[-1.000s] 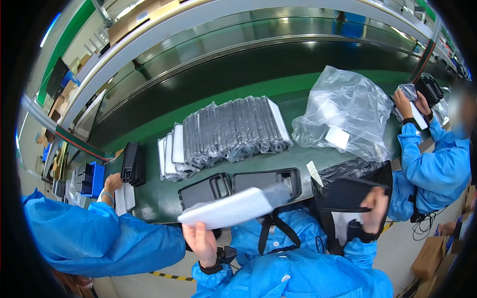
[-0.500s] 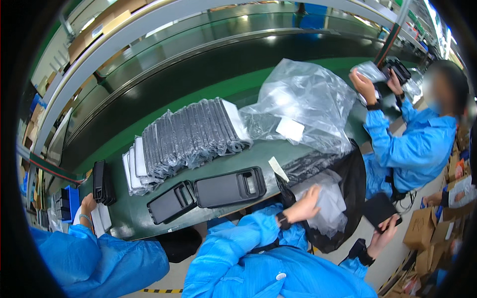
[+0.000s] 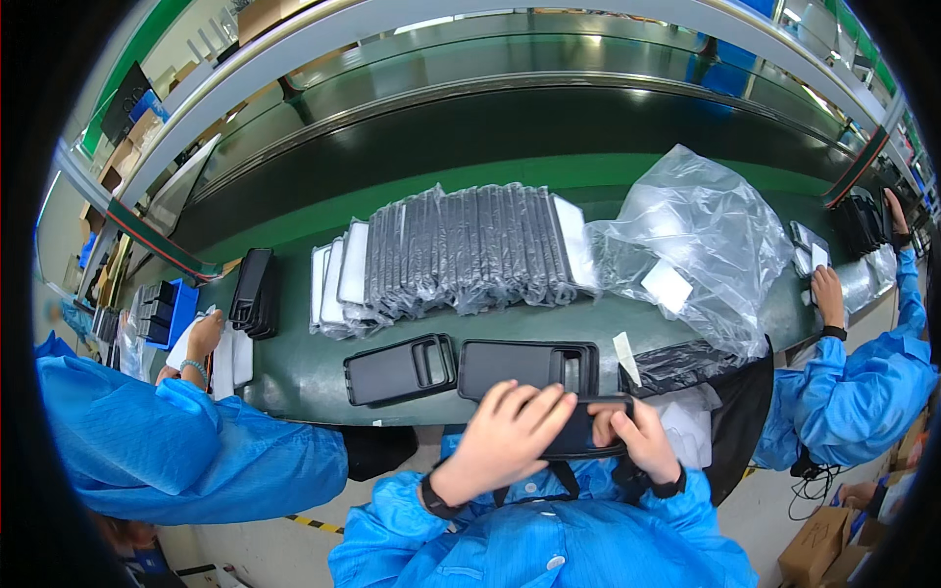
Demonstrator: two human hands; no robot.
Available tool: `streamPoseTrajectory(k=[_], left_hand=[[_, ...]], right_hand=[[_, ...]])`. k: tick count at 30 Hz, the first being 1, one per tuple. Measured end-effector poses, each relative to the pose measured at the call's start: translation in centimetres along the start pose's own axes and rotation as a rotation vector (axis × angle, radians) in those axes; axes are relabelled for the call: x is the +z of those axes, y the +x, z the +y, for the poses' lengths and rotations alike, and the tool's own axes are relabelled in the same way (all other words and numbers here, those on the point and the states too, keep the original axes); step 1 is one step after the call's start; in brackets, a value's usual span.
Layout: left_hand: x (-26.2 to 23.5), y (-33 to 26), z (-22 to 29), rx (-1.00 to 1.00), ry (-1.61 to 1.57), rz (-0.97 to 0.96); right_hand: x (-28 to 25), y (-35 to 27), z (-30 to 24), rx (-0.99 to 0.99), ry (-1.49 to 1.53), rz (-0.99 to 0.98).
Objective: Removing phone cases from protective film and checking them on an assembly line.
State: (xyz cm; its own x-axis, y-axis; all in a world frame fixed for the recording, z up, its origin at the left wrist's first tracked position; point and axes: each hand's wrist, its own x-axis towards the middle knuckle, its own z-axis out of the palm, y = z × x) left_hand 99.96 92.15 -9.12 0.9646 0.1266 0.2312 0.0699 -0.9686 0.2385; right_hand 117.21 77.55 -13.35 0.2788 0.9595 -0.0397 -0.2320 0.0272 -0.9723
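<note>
Both hands clamp one black phone case [image 3: 588,436], matte rubbery w/ rounded corners, at the table's near edge. Left hand [image 3: 510,431] lies flat over its top, fingers spread; right hand [image 3: 637,441] pinches its right end. Just beyond, two more black cases [image 3: 470,365] lie flat on the green tabletop [image 3: 294,377]. Further back: ribbed row of bagged cases [image 3: 470,250], crinkly clear plastic bag [image 3: 701,245].

Both hands [image 3: 569,436] together, fingers curled
</note>
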Motion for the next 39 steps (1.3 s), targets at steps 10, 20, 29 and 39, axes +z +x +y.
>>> streamPoseTrajectory(k=[10,20,29,39], left_hand=[[-0.7,1.4,-8.0,-0.071,-0.083,-0.118],[0.7,1.3,-8.5,-0.072,-0.12,-0.059],[0.9,1.5,-8.3,-0.078,-0.119,-0.081],[0.0,-0.4,-7.6,-0.144,-0.136,0.021]], right_hand=[[-4.0,16.5,-1.4,-0.522,-1.69,0.051],[-5.6,18.9,2.4,-0.187,-1.689,0.003],[-4.5,23.0,-1.6,-0.747,-1.534,-0.004],[-8.0,27.6,-0.8,0.476,-1.756,0.199]])
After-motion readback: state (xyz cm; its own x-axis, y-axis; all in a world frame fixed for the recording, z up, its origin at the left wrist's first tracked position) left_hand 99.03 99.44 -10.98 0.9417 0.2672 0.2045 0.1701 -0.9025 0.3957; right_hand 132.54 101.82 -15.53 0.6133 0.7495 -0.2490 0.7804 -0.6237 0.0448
